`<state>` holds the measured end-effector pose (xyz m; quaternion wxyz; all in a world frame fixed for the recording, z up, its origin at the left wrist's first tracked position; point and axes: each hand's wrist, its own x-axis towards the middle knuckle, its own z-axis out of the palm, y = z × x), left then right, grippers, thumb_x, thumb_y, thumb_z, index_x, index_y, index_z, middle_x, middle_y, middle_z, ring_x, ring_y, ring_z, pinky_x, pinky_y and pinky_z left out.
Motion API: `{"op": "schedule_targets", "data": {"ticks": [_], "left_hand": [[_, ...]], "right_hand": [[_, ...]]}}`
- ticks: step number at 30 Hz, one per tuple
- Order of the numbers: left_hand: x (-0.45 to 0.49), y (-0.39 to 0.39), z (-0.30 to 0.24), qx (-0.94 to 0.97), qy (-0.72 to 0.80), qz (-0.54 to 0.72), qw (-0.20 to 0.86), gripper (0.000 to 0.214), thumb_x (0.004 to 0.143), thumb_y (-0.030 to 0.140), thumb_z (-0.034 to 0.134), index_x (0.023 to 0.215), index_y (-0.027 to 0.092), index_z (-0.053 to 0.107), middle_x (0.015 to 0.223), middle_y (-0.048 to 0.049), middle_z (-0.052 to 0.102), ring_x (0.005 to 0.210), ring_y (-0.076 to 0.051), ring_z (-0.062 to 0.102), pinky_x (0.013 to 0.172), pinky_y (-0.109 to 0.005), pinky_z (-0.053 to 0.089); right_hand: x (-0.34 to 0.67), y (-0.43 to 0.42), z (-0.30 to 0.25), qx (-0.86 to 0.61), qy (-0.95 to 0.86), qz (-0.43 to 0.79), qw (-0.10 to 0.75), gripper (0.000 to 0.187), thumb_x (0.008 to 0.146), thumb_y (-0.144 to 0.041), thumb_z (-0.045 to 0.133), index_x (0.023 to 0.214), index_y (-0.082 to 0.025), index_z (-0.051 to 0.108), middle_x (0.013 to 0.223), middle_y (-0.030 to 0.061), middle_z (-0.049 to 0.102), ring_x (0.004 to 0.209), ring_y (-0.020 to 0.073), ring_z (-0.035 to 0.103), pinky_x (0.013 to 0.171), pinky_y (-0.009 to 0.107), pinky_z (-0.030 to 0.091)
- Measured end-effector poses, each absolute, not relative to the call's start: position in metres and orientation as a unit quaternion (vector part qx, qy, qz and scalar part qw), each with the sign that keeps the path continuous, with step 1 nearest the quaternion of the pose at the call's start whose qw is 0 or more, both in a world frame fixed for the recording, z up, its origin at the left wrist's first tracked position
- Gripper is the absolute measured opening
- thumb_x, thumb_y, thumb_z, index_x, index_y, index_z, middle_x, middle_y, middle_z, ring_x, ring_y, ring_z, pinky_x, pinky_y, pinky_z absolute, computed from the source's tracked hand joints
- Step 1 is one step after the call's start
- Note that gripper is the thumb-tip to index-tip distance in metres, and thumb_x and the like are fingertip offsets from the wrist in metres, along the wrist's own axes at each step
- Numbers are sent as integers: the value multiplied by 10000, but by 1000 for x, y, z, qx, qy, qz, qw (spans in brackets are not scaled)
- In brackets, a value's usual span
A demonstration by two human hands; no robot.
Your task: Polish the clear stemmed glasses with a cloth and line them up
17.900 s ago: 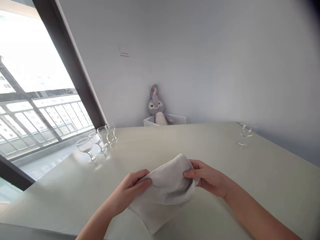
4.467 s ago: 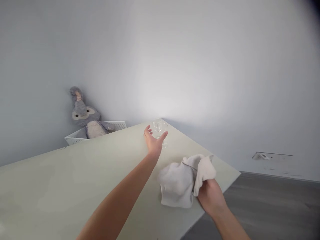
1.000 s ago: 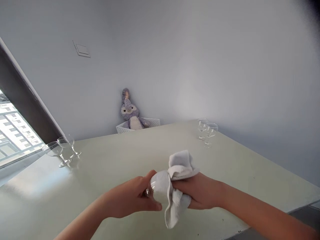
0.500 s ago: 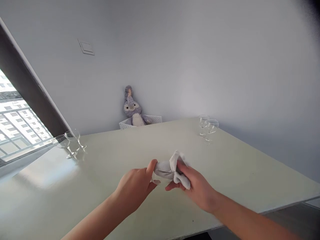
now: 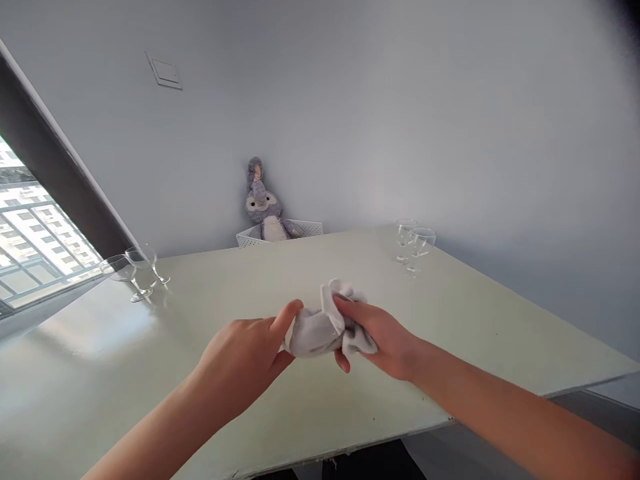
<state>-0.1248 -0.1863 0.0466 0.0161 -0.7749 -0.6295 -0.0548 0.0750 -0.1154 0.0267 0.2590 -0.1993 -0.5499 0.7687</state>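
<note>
My left hand (image 5: 250, 350) is closed round a wine glass (image 5: 313, 333), tipped on its side above the table, its bowl facing right. Its stem and foot are mostly hidden by my fingers. A pale grey-white cloth (image 5: 357, 337) is bunched into the bowl and spills out past the rim. My right hand (image 5: 383, 340) grips this cloth at the glass's mouth, thumb on top and a fingertip showing underneath.
Two stemmed glasses (image 5: 143, 273) stand at the table's left edge by the window. Two more glasses (image 5: 417, 250) stand at the far right. Behind the pale table (image 5: 480, 347), a plush toy (image 5: 265, 210) sits in a white basket (image 5: 307, 228) against the wall.
Both hands have shifted slightly left and up in the view with the glass and cloth. The glass has turned so more of its cloth-filled bowl shows. The view has tilted a little downward.
</note>
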Motion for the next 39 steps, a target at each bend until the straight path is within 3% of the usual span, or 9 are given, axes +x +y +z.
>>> {"op": "schedule_targets", "data": {"ticks": [5, 8, 10, 13, 18, 23, 27, 33, 39], "left_hand": [[-123, -195, 37, -742, -644, -99, -161, 332, 849, 474, 457, 1129, 297, 424, 560, 58, 520, 465, -141, 464, 415, -213, 247], [-122, -203, 30, -710, -658, -121, -219, 355, 838, 546, 441, 1065, 273, 442, 572, 58, 484, 449, -122, 416, 398, -209, 258], [-121, -207, 25, -701, -664, -134, -223, 364, 831, 561, 441, 1043, 264, 448, 558, 62, 453, 424, -114, 385, 389, -210, 251], [-120, -211, 18, -703, -663, -133, -220, 330, 831, 508, 469, 1062, 272, 447, 534, 69, 444, 421, -117, 385, 390, -210, 236], [-113, -211, 11, -697, -661, -108, -256, 293, 818, 445, 511, 1059, 287, 460, 544, 73, 453, 451, -120, 380, 418, -212, 239], [-108, -206, 17, -674, -658, -136, -305, 330, 806, 511, 511, 1011, 253, 487, 635, 45, 490, 531, -123, 422, 488, -228, 287], [-110, -203, 25, -637, -630, -158, -414, 367, 785, 535, 541, 988, 233, 501, 716, 39, 457, 599, -108, 386, 533, -228, 316], [-108, -204, 25, -613, -603, -145, -490, 418, 784, 530, 547, 1077, 233, 510, 735, 41, 391, 633, -105, 338, 555, -227, 310], [-105, -206, 21, -642, -610, -116, -449, 395, 752, 567, 566, 949, 228, 515, 767, 34, 467, 661, -122, 387, 610, -259, 336]], "right_hand": [[74, -123, 9, -163, -475, 815, 290, 332, 926, -496, 397, 895, -216, 574, 751, 0, 495, 708, 152, 510, 672, 310, 495], [78, -128, 4, -204, -630, 694, 282, 403, 923, -538, 394, 735, -197, 502, 704, -9, 436, 694, 135, 445, 664, 270, 416], [81, -128, 5, -223, -709, 624, 240, 451, 924, -550, 376, 650, -194, 417, 642, -23, 372, 611, 121, 361, 585, 258, 348], [82, -122, 11, -198, -765, 591, 162, 429, 927, -546, 362, 688, -199, 442, 639, -26, 364, 587, 123, 344, 548, 260, 312], [83, -103, 12, -122, -787, 604, 45, 303, 843, -476, 582, 752, -191, 537, 678, -30, 428, 622, 111, 402, 565, 234, 340], [83, -97, -9, -118, -632, 747, 171, 308, 845, -481, 578, 852, -173, 580, 799, 16, 546, 632, 116, 487, 585, 253, 413], [84, -107, -17, -98, -544, 791, 261, 388, 898, -526, 450, 803, -178, 592, 682, 7, 520, 603, 142, 523, 616, 307, 476], [99, -112, -3, -117, -731, 649, 177, 410, 902, -558, 422, 853, -208, 630, 793, 30, 570, 875, 190, 543, 848, 352, 435], [102, -115, 11, -149, -788, 587, 116, 267, 876, -471, 530, 831, -226, 626, 727, 7, 540, 721, 162, 515, 668, 296, 459]]}}
